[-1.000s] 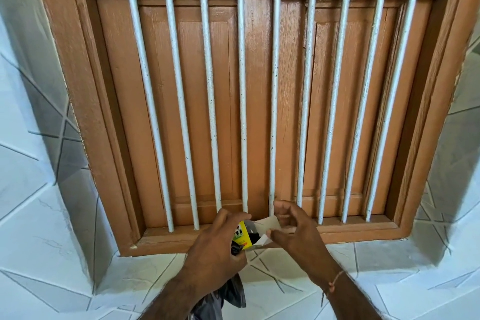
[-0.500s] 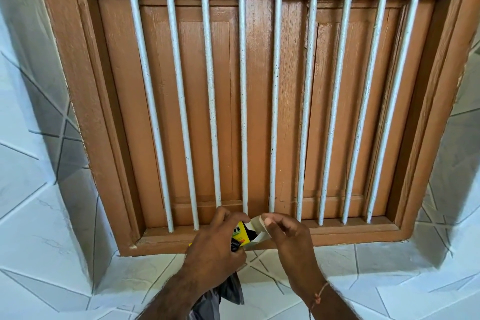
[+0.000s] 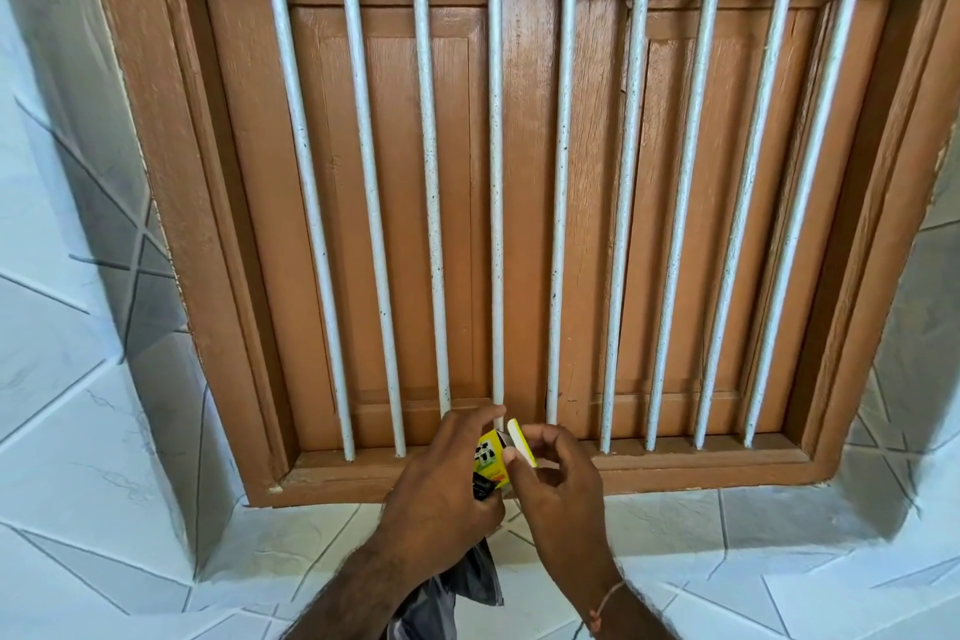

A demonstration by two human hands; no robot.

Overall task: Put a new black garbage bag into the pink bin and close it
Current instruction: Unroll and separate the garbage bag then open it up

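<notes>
Up front, a brown shuttered window (image 3: 519,172) with white bars (image 3: 496,192) fills the view, and at its sill the left hand (image 3: 441,494) grips a yellow box (image 3: 491,457) plus a hanging black garbage bag (image 3: 457,592), while the right hand (image 3: 561,489) pinches the box's flap (image 3: 521,442).

You're in a home, prob. a tiled utility or wash area: a brown-painted wooden window frame (image 3: 171,203) w/ closed wooden shutters (image 3: 524,182) behind white vertical metal bars (image 3: 496,192). Walls around it are glossy white tile (image 3: 67,457) w/ grey crossing lines, and the tiled sill (image 3: 753,520) sits just below the frame — domestic build, not a shop or lab.
</notes>
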